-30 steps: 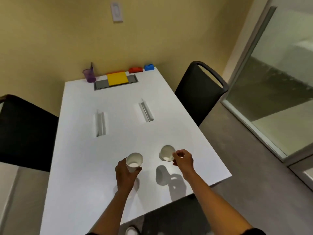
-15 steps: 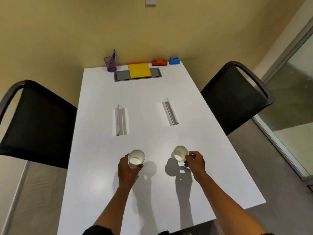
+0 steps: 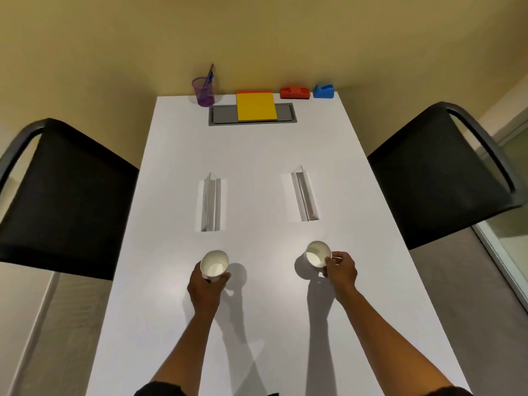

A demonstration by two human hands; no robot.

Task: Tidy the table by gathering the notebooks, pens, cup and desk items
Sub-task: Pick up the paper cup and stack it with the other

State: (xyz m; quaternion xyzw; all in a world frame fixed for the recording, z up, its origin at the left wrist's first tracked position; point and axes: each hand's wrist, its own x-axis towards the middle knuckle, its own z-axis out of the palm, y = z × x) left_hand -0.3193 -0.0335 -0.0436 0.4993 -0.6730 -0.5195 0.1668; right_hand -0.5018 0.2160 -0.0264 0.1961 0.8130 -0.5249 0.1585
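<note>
Two white paper cups are over the near half of the white table (image 3: 257,155). My left hand (image 3: 207,290) grips the left cup (image 3: 214,265) from below. My right hand (image 3: 341,271) pinches the right cup (image 3: 317,254) by its rim and side. At the far end, against the wall, stand a purple pen cup (image 3: 203,91) with pens in it, a yellow notebook (image 3: 256,106) lying on a red one, a red desk item (image 3: 295,93) and a blue tape dispenser (image 3: 323,91).
A grey cable hatch (image 3: 223,115) lies under the notebooks. Two slotted cable openings, the left one (image 3: 211,202) and the right one (image 3: 303,197), sit mid-table. One black chair (image 3: 65,195) flanks the table on the left and another black chair (image 3: 437,172) on the right. A glass wall (image 3: 511,232) is at the right.
The view has swung left and centred on the table. Both hands keep their cups and have spread a little further apart.
</note>
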